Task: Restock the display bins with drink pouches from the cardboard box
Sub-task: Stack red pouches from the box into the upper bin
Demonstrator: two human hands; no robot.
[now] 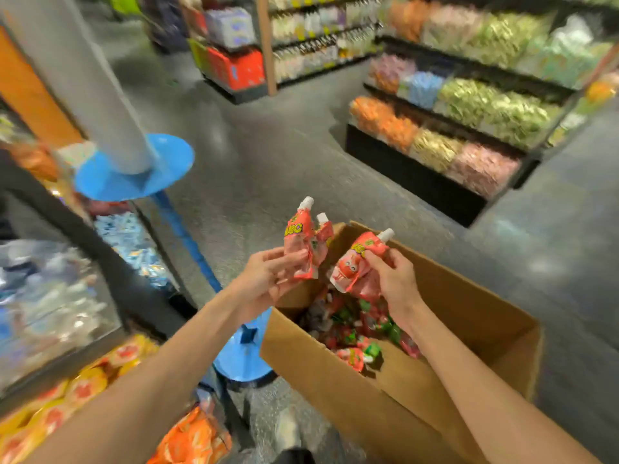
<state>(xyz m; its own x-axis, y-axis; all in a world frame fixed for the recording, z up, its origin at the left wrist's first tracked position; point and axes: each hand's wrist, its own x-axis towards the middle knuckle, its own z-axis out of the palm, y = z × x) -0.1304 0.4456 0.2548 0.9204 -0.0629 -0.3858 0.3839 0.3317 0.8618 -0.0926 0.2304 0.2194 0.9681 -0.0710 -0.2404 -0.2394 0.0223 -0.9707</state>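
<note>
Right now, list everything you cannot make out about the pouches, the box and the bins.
Head view only:
- Count in the left hand: two caps show on its pink pouches; fingers may hide more.
- Stock left in the cardboard box: its near wall and the right hand's forearm cover much.
- Display bins: blurred, cut off at the left edge; contents unreadable.

A speckled grey floor (268, 155) fills the middle of the frame, with pale patches of glare on it. At upper left a grey pillar (83, 78) meets a blue disc (140, 175). At right stands a black tiered shelf unit (402, 169), heaped with orange, green and pink packets. Top centre, blurred shelves (318, 38) stand beside a wooden post (268, 45).
</note>
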